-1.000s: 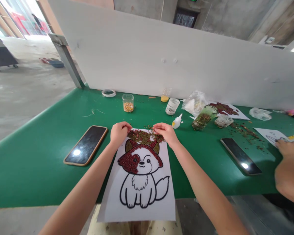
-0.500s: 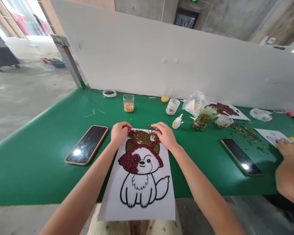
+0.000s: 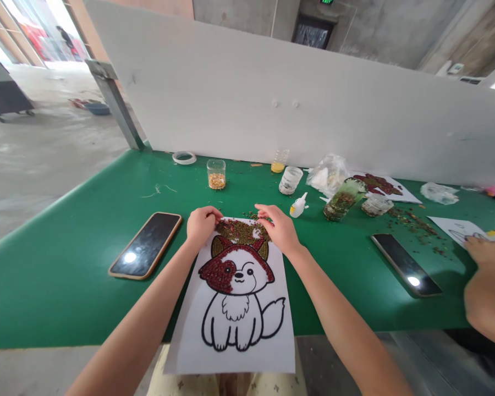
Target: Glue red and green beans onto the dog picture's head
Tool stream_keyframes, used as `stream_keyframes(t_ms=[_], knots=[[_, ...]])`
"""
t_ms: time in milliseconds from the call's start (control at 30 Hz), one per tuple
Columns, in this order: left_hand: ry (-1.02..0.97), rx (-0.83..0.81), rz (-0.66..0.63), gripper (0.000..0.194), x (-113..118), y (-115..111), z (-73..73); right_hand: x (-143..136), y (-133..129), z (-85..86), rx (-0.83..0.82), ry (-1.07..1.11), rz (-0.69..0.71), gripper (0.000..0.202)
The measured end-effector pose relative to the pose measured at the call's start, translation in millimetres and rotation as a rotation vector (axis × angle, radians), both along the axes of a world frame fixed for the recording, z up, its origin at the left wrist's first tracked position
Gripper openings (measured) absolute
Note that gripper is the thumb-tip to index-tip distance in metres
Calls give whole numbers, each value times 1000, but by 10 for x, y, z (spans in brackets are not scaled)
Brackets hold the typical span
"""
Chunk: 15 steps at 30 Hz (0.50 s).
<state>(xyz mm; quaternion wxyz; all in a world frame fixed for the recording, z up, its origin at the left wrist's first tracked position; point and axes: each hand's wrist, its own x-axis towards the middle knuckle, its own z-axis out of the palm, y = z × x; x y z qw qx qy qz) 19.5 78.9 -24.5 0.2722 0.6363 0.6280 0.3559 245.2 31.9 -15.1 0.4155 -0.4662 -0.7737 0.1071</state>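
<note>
A white sheet with a cartoon animal drawing point(image 3: 247, 330) overhangs the green table's near edge. Red beans point(image 3: 218, 275) cover part of the face, and green beans point(image 3: 241, 232) lie loose with some red ones near the sheet's top. My left hand point(image 3: 202, 224) is closed on the sheet's top left corner. My right hand point(image 3: 278, 225) rests at the top right edge, fingers bent and partly apart, close to the loose beans; nothing shows between them. A small white glue bottle point(image 3: 298, 205) stands just beyond my right hand.
A phone point(image 3: 146, 245) lies left, another phone point(image 3: 405, 264) right. Behind are a cup of corn kernels point(image 3: 216, 176), a clear cup point(image 3: 291, 180), a tilted green container point(image 3: 344, 199) and a plastic bag point(image 3: 328, 173). Another person's hand point(image 3: 490, 256) is at far right.
My right hand has shifted slightly, with its index finger stretched a little further left. My left hand and the sheet stay nearly in place.
</note>
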Motion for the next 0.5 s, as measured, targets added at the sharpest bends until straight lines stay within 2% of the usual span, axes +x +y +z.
stream_keyframes(t_ms=[100, 333, 400, 500], knots=[[6, -5, 1, 30, 3, -10, 15, -2, -8, -1, 2, 11, -8, 43], [25, -5, 2, 31, 8, 0, 3, -70, -66, 8, -66, 77, 19, 46], [36, -7, 9, 30, 9, 10, -16, -152, -116, 28, -120, 124, 72, 50], [43, 9, 6, 30, 9, 20, -38, -315, -210, 41, -248, 248, 222, 56]])
